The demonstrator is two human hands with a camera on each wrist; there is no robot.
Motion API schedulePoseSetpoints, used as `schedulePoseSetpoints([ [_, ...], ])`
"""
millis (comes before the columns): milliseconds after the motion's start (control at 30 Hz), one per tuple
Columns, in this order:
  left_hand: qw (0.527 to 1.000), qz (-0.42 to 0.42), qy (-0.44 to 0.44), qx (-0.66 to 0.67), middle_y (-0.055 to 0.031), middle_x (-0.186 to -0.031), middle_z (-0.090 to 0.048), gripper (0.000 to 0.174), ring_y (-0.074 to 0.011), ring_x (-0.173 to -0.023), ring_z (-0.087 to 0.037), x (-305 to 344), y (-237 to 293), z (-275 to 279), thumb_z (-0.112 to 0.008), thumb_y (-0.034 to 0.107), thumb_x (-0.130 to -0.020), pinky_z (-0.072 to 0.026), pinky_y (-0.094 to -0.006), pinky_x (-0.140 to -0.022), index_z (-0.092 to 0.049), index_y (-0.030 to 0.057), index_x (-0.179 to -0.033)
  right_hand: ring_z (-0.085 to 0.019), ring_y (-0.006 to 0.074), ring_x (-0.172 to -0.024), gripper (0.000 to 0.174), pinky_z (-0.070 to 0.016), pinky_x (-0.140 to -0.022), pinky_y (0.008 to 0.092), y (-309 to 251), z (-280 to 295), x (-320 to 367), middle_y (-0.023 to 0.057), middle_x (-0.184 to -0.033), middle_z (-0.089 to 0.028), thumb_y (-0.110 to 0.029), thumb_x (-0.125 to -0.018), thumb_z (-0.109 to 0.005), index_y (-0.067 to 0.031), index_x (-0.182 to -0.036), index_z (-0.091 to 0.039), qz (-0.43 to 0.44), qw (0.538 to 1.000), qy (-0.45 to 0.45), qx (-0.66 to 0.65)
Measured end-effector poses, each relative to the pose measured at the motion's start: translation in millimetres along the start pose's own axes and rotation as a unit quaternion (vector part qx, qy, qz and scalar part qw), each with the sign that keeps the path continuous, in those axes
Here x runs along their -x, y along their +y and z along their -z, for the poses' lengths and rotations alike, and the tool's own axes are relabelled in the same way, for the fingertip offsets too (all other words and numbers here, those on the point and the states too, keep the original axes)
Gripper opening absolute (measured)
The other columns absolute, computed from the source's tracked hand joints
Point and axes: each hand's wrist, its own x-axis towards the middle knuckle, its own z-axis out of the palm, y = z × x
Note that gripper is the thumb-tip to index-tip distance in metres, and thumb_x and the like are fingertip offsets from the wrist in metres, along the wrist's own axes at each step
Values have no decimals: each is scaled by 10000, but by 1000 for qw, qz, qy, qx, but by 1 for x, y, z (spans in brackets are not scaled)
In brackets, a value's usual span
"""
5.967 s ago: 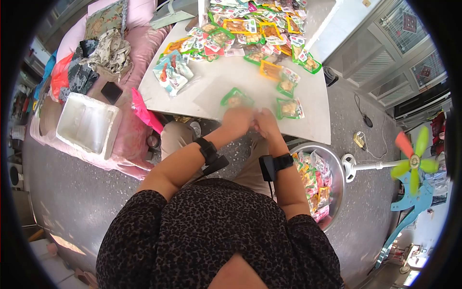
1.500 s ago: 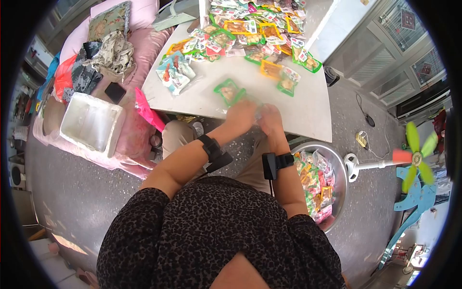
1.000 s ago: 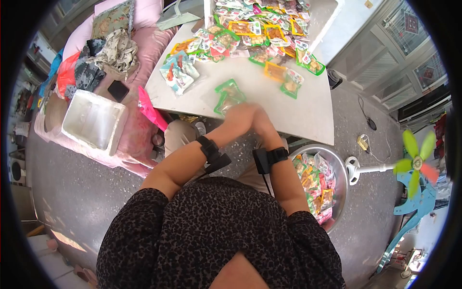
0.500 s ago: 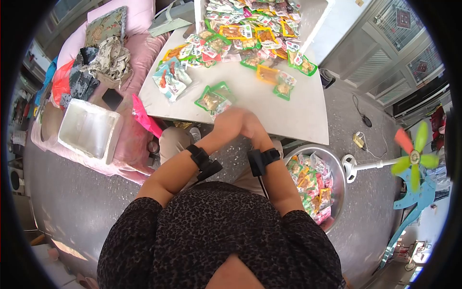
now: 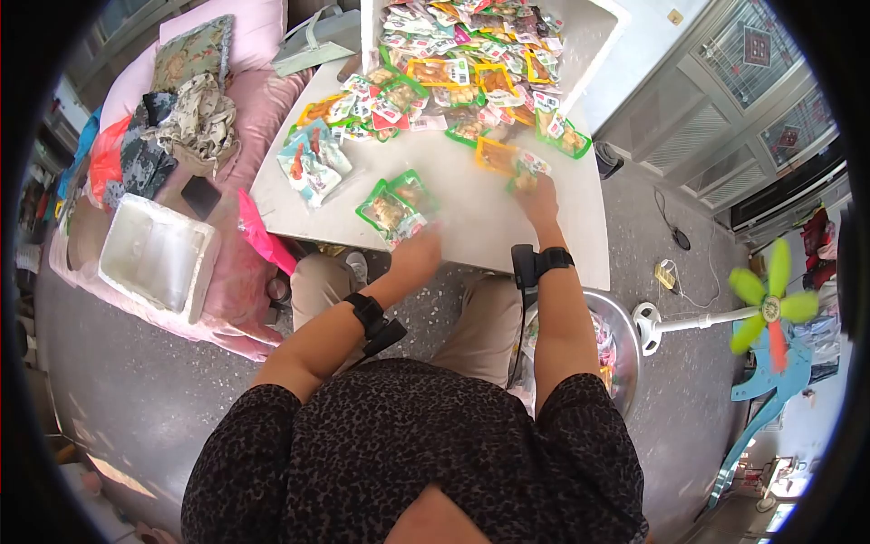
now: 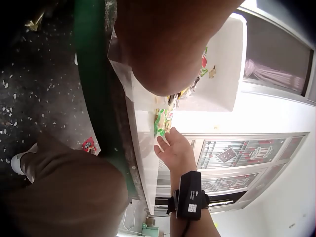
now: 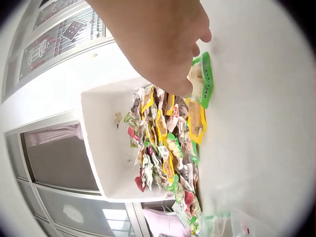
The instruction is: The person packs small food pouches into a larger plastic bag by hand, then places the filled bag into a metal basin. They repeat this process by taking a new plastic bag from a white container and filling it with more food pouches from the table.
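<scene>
My left hand (image 5: 417, 258), low over the table's front edge, grips two green-edged snack packets (image 5: 388, 210) by their lower ends. In the left wrist view, clear plastic (image 6: 117, 63) sticks out beside that hand (image 6: 165, 59). My right hand (image 5: 541, 204) reaches out at the right, fingers slightly spread in the left wrist view. Its fingertips are right at another green-edged packet (image 7: 201, 81) of pale food, which lies on the white tabletop. An orange-edged packet (image 7: 196, 121) lies against it. The undersides of the left fingers are hidden.
A heap of snack packets (image 5: 453, 68) spills from a white foam box (image 5: 589, 54) at the back. A blue-white bag (image 5: 313, 163) lies on the table's left. A metal basin (image 5: 625, 349) stands below right, near a fan (image 5: 770, 308). An open foam box (image 5: 159, 254) sits on the bed.
Both hands were together at the table's front edge. The right hand has parted and moved right and forward to a packet; the left has shifted left and slightly toward the body with its packets.
</scene>
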Motion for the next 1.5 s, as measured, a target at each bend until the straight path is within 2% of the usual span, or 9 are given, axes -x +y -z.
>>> schedulePoseSetpoints([
  [133,1000,-2,-6,-1,-131,-679,-512,69,-322,-642,-514,-1,2,4,-459,129,-734,-407,-417,-546,-466,61,-723,-428,295,-1016,672,-373,-800,431,-24,0,-3,129,-1112,-431,-314,-614,-624,-87,-1183,-346,6,988,-81,128],
  [333,999,-41,10,-7,-129,-669,-514,57,-314,-631,-519,-1,2,7,-470,117,-725,-409,-413,-535,-471,60,-726,-476,325,-942,496,-422,-735,403,-10,-5,11,157,-1048,-475,-207,-671,-573,-63,-1109,-390,68,989,-66,110],
  [533,998,-43,34,-29,-136,-685,-520,76,-317,-633,-519,-2,-1,0,-483,129,-722,-415,-408,-546,-480,59,-752,-549,256,-619,326,-441,-572,338,-10,34,36,114,-750,-561,-104,-694,-535,-25,-999,-453,13,985,51,-162],
  [667,995,-25,65,69,-146,-782,-533,216,-287,-681,-534,-6,6,7,-523,183,-722,-430,-371,-595,-504,42,-886,-434,58,-539,220,-375,-487,209,-39,91,48,1,-667,-499,-118,-689,-549,-19,-881,-516,-53,930,-111,-346],
  [833,983,-140,67,101,-123,-895,-527,470,-220,-755,-534,-19,38,32,-573,224,-721,-424,-331,-650,-415,8,-1107,-434,64,-588,203,-371,-520,215,-76,130,74,1,-659,-487,-137,-668,-589,-24,-824,-528,5,891,-379,-248],
  [933,858,11,-190,477,-88,-937,-509,553,-179,-805,-510,-9,63,41,-573,222,-740,-415,-309,-674,-319,12,-1184,-436,54,-643,167,-374,-567,203,-93,131,89,-11,-670,-487,-122,-671,-603,-22,-785,-532,58,863,-446,-230],
  [1033,766,262,-278,517,-63,-995,-477,571,-144,-841,-484,-3,72,61,-573,222,-751,-410,-293,-689,-279,60,-1213,-441,54,-652,140,-380,-580,200,-88,122,110,-19,-678,-490,-91,-684,-600,-15,-779,-530,15,817,-453,-357],
  [1233,690,262,-334,587,-42,-979,-496,409,-133,-819,-505,25,47,24,-551,164,-760,-430,-287,-651,-384,106,-1128,-486,78,-710,219,-410,-617,219,-78,98,149,-4,-787,-518,-91,-721,-584,-32,-913,-498,-85,768,-434,-463],
  [1500,592,313,-189,718,-51,-954,-537,260,-162,-855,-537,24,60,38,-494,105,-775,-453,-283,-686,-458,76,-1030,-509,189,-947,412,-413,-817,319,-63,79,213,96,-1049,-512,-186,-722,-611,-33,-1064,-438,-212,501,-272,-794],
])
